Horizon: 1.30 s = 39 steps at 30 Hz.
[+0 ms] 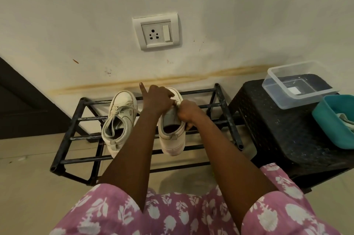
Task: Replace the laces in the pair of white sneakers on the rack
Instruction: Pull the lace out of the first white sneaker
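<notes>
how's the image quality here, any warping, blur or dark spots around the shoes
Head view: wide-angle warping bows the wall stain and splays the rack; light is dim and warm, no strong glare; the left hand and right hand cover the laces of the right sneaker, so their exact grip is hard to read; detail is slightly soft overall.

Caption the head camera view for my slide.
On a black rack, the left hand pinches the lace of one white sneaker, the right hand grips its side; the other sneaker sits laced alongside.

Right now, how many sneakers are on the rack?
2. The laced sneaker sits on the rack at left; the other sneaker, beside it, is held by the left hand and right hand.
</notes>
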Available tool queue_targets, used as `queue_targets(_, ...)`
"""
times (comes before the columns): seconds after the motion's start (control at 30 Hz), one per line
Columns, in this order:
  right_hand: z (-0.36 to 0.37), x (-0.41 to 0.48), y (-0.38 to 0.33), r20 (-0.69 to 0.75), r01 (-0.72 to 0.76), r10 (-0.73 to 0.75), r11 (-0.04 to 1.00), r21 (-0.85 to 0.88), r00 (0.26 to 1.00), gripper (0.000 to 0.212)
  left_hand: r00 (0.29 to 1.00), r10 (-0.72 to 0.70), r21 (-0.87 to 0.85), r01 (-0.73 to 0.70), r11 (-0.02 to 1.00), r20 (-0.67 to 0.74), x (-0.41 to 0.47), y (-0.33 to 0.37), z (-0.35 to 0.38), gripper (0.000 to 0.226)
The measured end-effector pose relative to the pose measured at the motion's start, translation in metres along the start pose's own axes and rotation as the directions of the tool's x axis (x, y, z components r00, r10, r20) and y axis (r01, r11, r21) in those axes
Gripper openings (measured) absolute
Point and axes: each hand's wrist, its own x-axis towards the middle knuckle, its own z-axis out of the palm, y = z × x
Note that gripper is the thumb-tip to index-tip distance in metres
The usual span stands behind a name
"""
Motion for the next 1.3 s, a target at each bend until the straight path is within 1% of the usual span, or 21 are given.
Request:
queue_targets(0.07,0.0,0.0,0.0,-0.003,-0.004,0.004,1.0,-0.001,1.0,0.025,1.0,-0.003,0.066,0.001,0.998,0.028,-0.002,0.005,0.005,0.026)
queue_targets(0.13,0.0,0.001,0.0,-0.003,-0.008,0.008,1.0,-0.004,1.0,0.025,0.999,-0.036,0.099,0.035,0.994,0.003,-0.001,0.007,0.005,0.024)
queue_targets(0.33,0.002,0.0,0.001,0.003,-0.007,0.007,1.0,0.001,1.0,0.024,0.994,-0.073,0.106,0.082,0.991,-0.087,-0.004,0.008,0.009,0.025)
queue_targets(0.47,0.0,-0.001,0.001,0.006,-0.012,0.011,1.0,0.02,1.0,0.026,0.977,-0.124,0.042,0.133,0.99,-0.171,-0.005,0.004,0.007,0.026)
queue_targets(0.53,-0.001,-0.002,0.001,0.013,-0.015,0.014,0.999,0.041,1.0,0.028,0.953,-0.213,-0.077,0.201,0.977,-0.215,-0.004,-0.007,0.003,0.026)
queue_targets(0.6,-0.001,-0.002,0.001,0.02,-0.02,0.019,0.998,0.059,1.0,0.03,0.901,-0.337,-0.29,0.256,0.922,-0.274,-0.003,-0.022,-0.001,0.027)
queue_targets(0.63,0.0,-0.002,0.0,0.023,-0.021,0.02,0.998,0.067,1.0,0.031,0.857,-0.409,-0.415,0.264,0.871,-0.313,-0.003,-0.029,-0.003,0.027)
queue_targets(0.7,0.0,-0.002,0.0,0.025,-0.023,0.021,0.996,0.082,0.999,0.033,0.73,-0.578,-0.639,0.255,0.726,-0.365,-0.005,-0.039,-0.009,0.026)
queue_targets(0.77,0.0,-0.002,0.0,0.024,-0.023,0.021,0.996,0.081,0.999,0.033,0.614,-0.696,-0.753,0.239,0.613,-0.372,-0.007,-0.044,-0.014,0.028)
queue_targets(0.8,0.0,-0.002,0.0,0.023,-0.022,0.021,0.997,0.076,1.0,0.032,0.586,-0.717,-0.764,0.24,0.599,-0.378,-0.007,-0.045,-0.015,0.029)
queue_targets(0.83,0.0,-0.002,0.001,0.021,-0.021,0.02,0.997,0.072,1.0,0.032,0.589,-0.709,-0.746,0.253,0.616,-0.386,-0.006,-0.046,-0.015,0.03)
queue_targets(0.87,0.0,-0.001,0.001,0.018,-0.021,0.02,0.997,0.069,1.0,0.031,0.623,-0.675,-0.697,0.274,0.662,-0.395,-0.005,-0.046,-0.013,0.031)
queue_targets(0.9,0.0,-0.001,0.001,0.015,-0.021,0.02,0.998,0.066,1.0,0.03,0.681,-0.611,-0.621,0.288,0.729,-0.402,-0.004,-0.046,-0.012,0.032)
queue_targets(0.93,0.001,0.0,0.002,0.013,-0.021,0.02,0.998,0.061,1.0,0.03,0.753,-0.52,-0.533,0.268,0.803,-0.404,-0.003,-0.043,-0.01,0.034)
queue_targets(0.97,0.001,0.0,0.002,0.01,-0.02,0.02,0.998,0.055,1.0,0.029,0.825,-0.408,-0.466,0.205,0.861,-0.39,-0.002,-0.039,-0.008,0.035)
queue_targets(1.0,0.001,0.001,0.002,0.007,-0.018,0.018,0.999,0.048,1.0,0.029,0.888,-0.298,-0.442,0.124,0.888,-0.349,-0.002,-0.033,-0.007,0.034)
queue_targets(1.07,0.001,0.002,0.001,0.001,-0.01,0.01,0.999,0.031,1.0,0.026,0.974,-0.115,-0.427,0.022,0.904,-0.193,-0.001,-0.018,-0.003,0.029)
queue_targets(1.13,0.001,0.002,0.001,-0.004,-0.005,0.005,1.0,0.003,1.0,0.025,0.999,0.002,-0.316,-0.015,0.949,-0.04,-0.002,-0.004,0.004,0.028)
queue_targets(1.17,0.001,0.002,0.001,-0.005,-0.006,0.006,1.0,-0.007,1.0,0.026,1.0,0.014,-0.259,-0.013,0.966,0.004,-0.001,0.002,0.007,0.027)
queue_targets(1.2,0.001,0.002,0.001,-0.005,-0.005,0.005,1.0,-0.009,1.0,0.026,1.0,-0.004,-0.227,0.007,0.974,0.016,-0.001,0.005,0.008,0.027)
queue_targets(1.3,0.002,0.001,0.002,-0.002,0.004,-0.004,1.0,0.009,1.0,0.027,0.996,-0.083,-0.181,0.078,0.98,-0.02,0.0,0.007,0.009,0.029)
